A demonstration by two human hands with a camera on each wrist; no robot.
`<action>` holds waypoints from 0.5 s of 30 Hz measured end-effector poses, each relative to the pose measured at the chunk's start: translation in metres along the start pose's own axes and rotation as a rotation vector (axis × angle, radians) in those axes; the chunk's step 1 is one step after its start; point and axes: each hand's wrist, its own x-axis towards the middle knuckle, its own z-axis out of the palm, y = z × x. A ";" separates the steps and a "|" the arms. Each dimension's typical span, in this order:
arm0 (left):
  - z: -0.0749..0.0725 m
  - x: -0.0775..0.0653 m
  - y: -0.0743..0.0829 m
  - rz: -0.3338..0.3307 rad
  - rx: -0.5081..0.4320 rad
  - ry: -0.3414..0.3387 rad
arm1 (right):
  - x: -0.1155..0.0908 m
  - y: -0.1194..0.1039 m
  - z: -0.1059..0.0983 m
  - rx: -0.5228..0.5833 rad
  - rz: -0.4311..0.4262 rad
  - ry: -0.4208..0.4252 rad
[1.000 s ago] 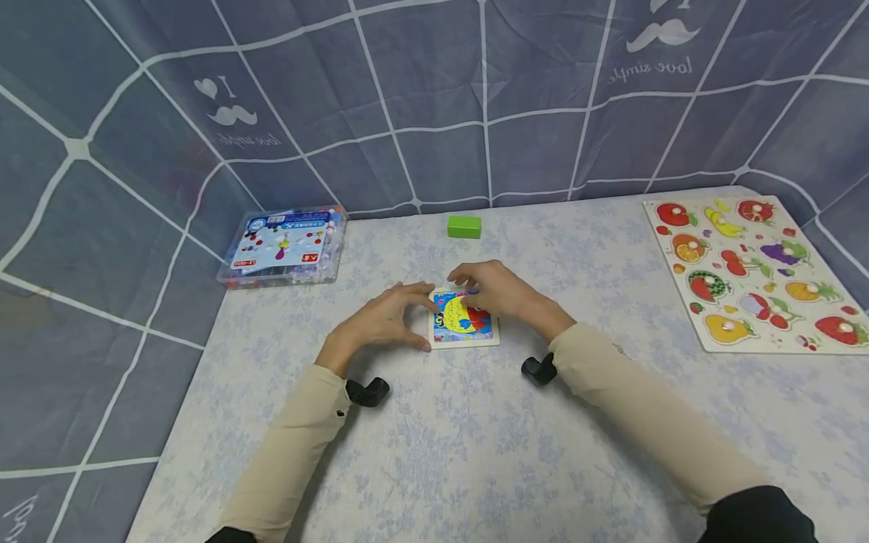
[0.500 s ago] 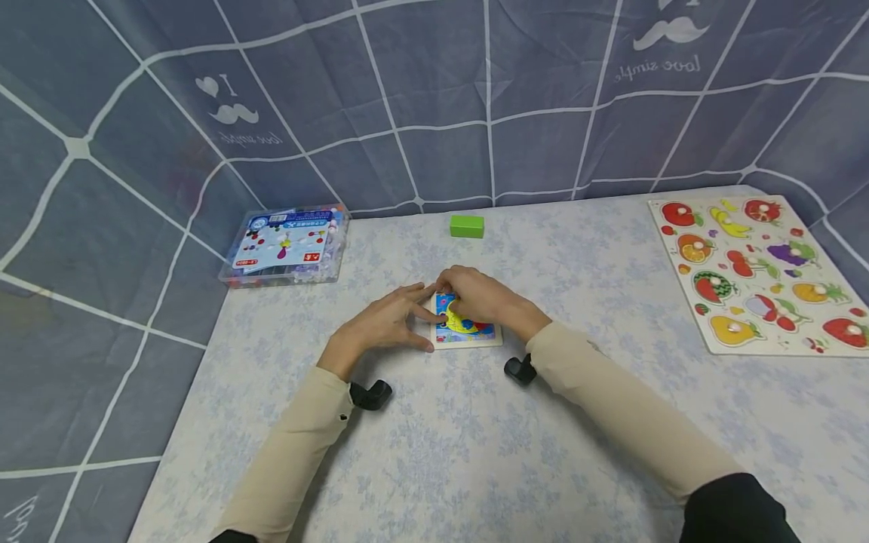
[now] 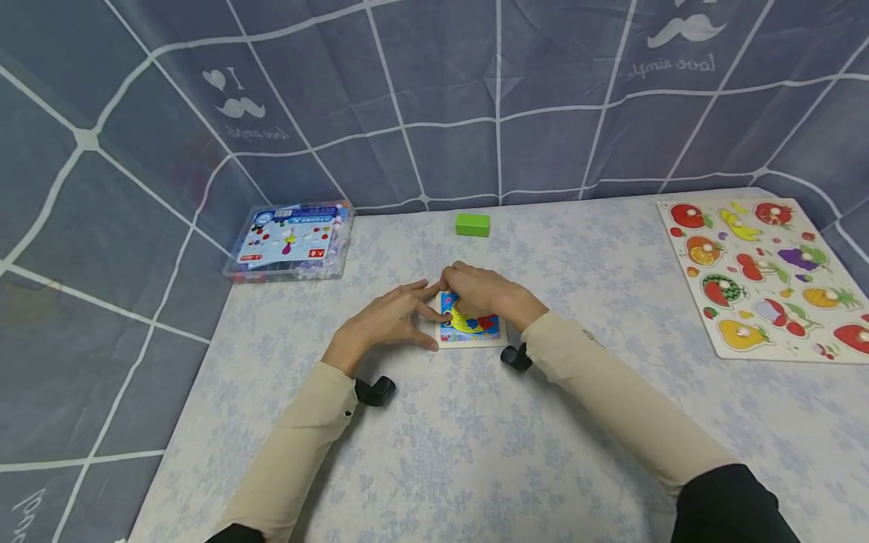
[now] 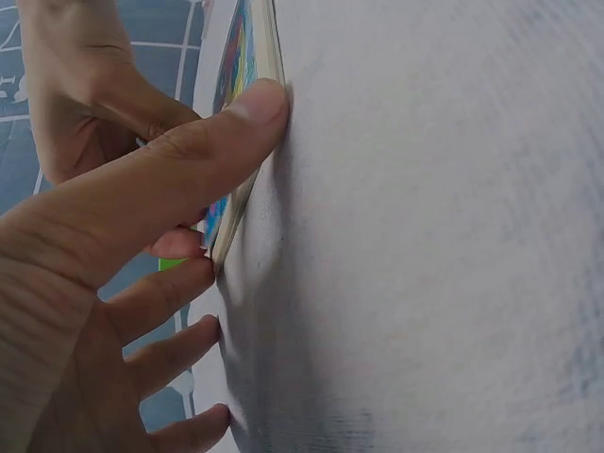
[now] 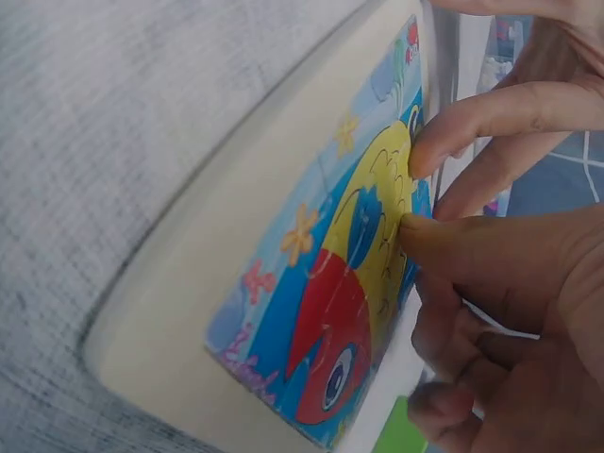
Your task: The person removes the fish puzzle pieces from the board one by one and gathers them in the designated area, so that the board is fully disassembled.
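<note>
A small jigsaw puzzle [image 3: 468, 324] with a yellow and red fish lies on the table in a pale frame [image 5: 151, 349]. My left hand [image 3: 387, 320] is spread at its left side. In the left wrist view the straight left thumb [image 4: 189, 165] rests along the frame's edge, and an index fingertip touches its corner. My right hand [image 3: 485, 292] bends over the picture's far left corner, fingers curled. Its thumb [image 5: 472, 250] touches the yellow fish in the right wrist view. A blue puzzle piece [image 4: 208, 236] shows at the right fingertips, mostly hidden.
A green block [image 3: 472, 225] lies beyond the puzzle. To the back left is a clear plastic box [image 3: 292, 241] with a printed label. A fruit peg board [image 3: 767, 279] lies at the right. A grey-blue grid curtain [image 3: 448, 90] hangs behind the table.
My right hand has moved left over the puzzle's far left corner, its fingers curling down. The left hand has stayed at the left side. The whole view has shifted slightly.
</note>
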 end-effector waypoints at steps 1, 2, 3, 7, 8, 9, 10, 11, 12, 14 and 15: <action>0.000 0.000 0.000 0.005 -0.001 0.001 | 0.000 0.000 -0.001 -0.006 0.007 0.004; -0.001 0.000 0.001 0.005 -0.003 0.001 | 0.000 0.000 -0.001 -0.010 0.010 0.010; -0.001 0.001 0.001 0.005 -0.006 0.000 | 0.000 0.000 -0.001 -0.014 0.013 0.018; -0.003 0.000 0.003 0.004 -0.007 -0.002 | -0.001 0.002 0.000 -0.009 0.009 0.061; -0.003 0.000 0.004 0.002 -0.006 -0.004 | -0.001 0.002 0.000 -0.005 0.005 0.074; -0.003 0.000 0.004 0.003 -0.004 -0.004 | -0.001 0.002 0.001 0.000 0.001 0.090; -0.003 0.000 0.004 0.003 -0.003 -0.005 | -0.002 0.002 0.002 0.003 -0.003 0.105; -0.003 0.000 0.004 0.004 -0.002 -0.005 | -0.002 0.002 0.003 0.006 -0.008 0.120; -0.003 0.000 0.004 0.005 -0.003 -0.005 | -0.002 0.002 0.004 0.010 -0.011 0.134; -0.002 0.000 0.003 0.004 -0.010 -0.005 | -0.003 0.002 0.005 0.034 -0.015 0.154; -0.002 0.000 0.003 0.004 -0.015 -0.006 | -0.004 0.002 0.006 0.053 -0.015 0.164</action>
